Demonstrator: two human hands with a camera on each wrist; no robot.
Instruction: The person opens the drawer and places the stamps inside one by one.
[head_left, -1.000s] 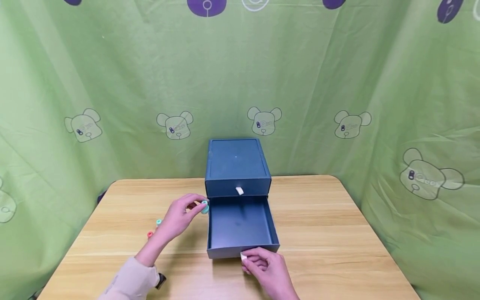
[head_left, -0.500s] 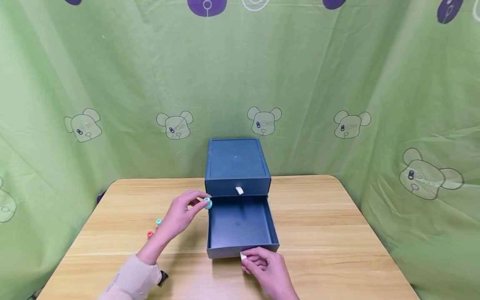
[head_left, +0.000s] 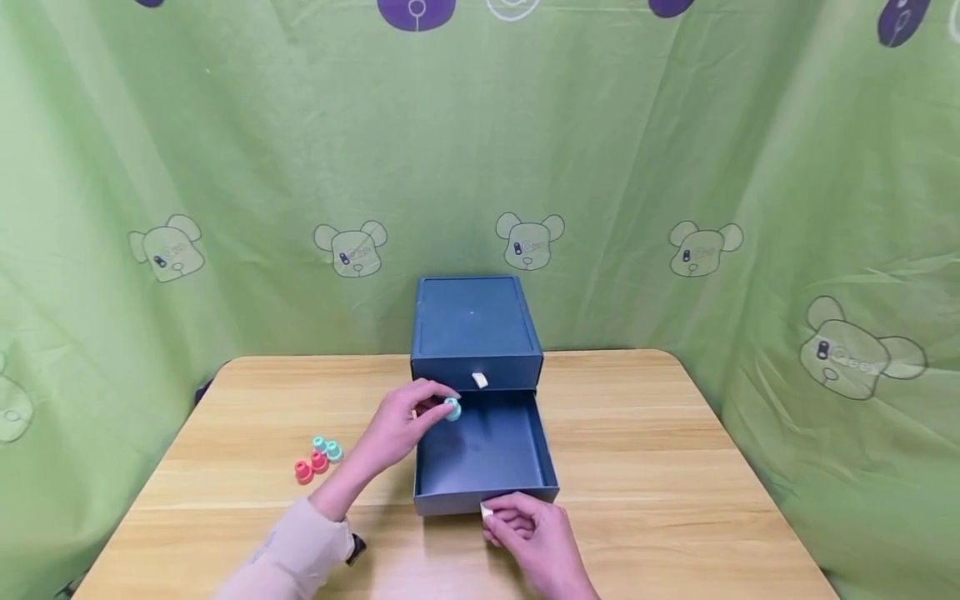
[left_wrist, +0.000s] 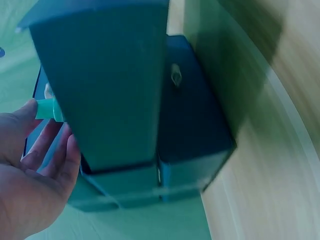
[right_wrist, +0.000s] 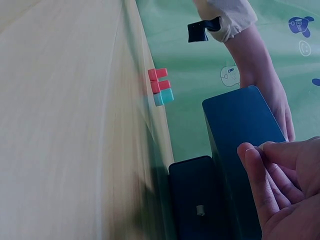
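Note:
My left hand [head_left: 397,425] pinches a small turquoise knob-shaped piece [head_left: 452,408] between thumb and fingers. It holds the piece above the back left of a pulled-out blue drawer [head_left: 487,467]. In the left wrist view the turquoise piece [left_wrist: 46,108] is partly hidden behind the drawer wall. My right hand [head_left: 536,537] grips the white pull tab [head_left: 487,510] at the drawer's front. No pieces are visible inside the drawer. To the left, two turquoise pieces [head_left: 333,452] and two red pieces [head_left: 303,472] stand close together on the table.
The drawer belongs to a blue drawer cabinet [head_left: 472,317] near the table's back edge. Its upper drawer [head_left: 450,373] is pushed in. A lower drawer [right_wrist: 192,185] with a white tab shows in the right wrist view. A green printed curtain [head_left: 600,150] surrounds the wooden table [head_left: 637,467].
My left hand has moved right with the turquoise piece, from beside the drawer's left edge to over its inside. The pieces on the table have come into fuller view. My right hand has stayed put.

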